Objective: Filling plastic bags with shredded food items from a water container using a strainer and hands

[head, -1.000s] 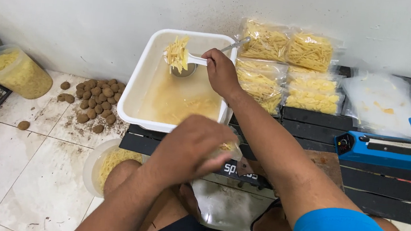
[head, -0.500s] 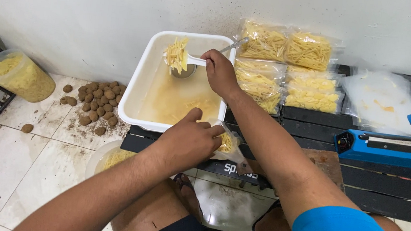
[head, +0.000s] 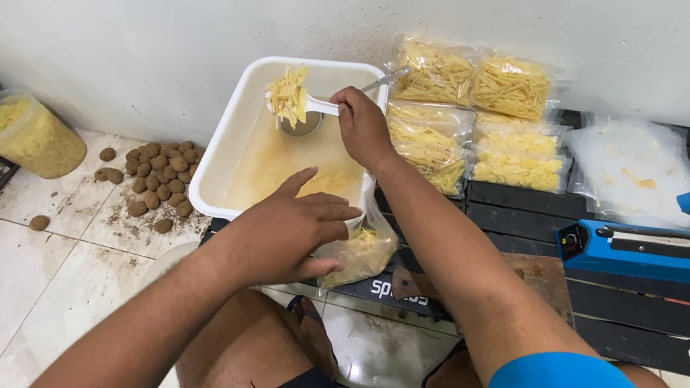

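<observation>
The right hand [head: 361, 125] has its fingers closed round the handle of a white plastic slotted spoon [head: 315, 104], which carries a loose heap of pale yellow potato sticks [head: 287, 93], thin, straight-cut and wet-looking, above the far end of a white rectangular plastic tub [head: 224, 154]. The tub has rounded corners and a smooth glossy wall, and holds cloudy yellowish water with more sticks lying at its near end. A metal ladle [head: 305, 124] rests in the water, its handle leaning on the far right rim.

The left hand [head: 292, 227] grips the mouth of a clear, thin plastic bag [head: 360, 254] just beside the tub's near right corner, thumb raised, fingers curled over the crinkled film; the bag is partly filled with sticks.

Against the wall lie sealed, shiny bags of sticks [head: 468, 113], stacked on a black slatted mat [head: 518, 209]. A blue heat sealer [head: 648, 250] sits at the mat's right edge. On the tiled floor, round, dirt-coated brown potatoes [head: 155, 177] lie in a pile left of the tub, and a clear jar [head: 26, 133] of sticks stands further left.

Since half a second ago the spoon has hardly shifted, while the left hand has opened its thumb and drawn slightly nearer the tub's rim.
</observation>
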